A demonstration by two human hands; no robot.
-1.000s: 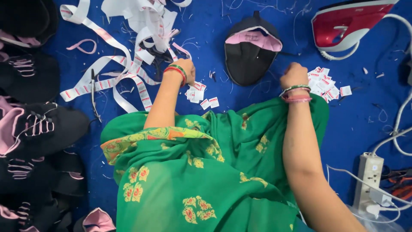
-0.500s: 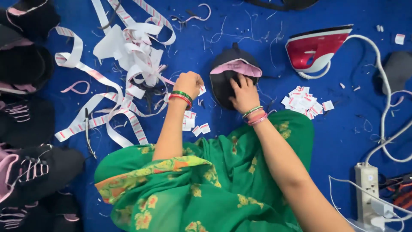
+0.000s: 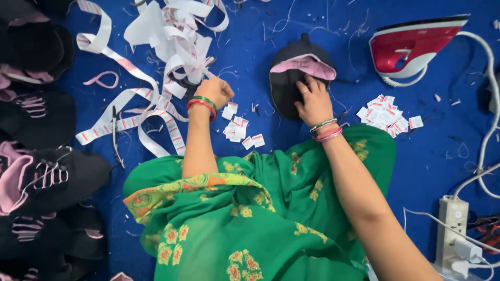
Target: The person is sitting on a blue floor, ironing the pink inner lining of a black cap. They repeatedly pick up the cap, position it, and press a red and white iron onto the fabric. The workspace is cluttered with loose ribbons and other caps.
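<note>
hands at work on a black shoe upper over blue cloth.

right hand laid flat, fingers spread, on the black fabric shoe upper with pink lining, lying on the blue cloth floor just ahead of the green floral garment. left hand curled shut, fingers pressed together, at the edge of the tangle of white label tape with red marks; whether pinching a label, cannot tell. small cut white labels scattered between the wrists, another heap near the red and white iron. black shoe uppers stacked at left.
</note>
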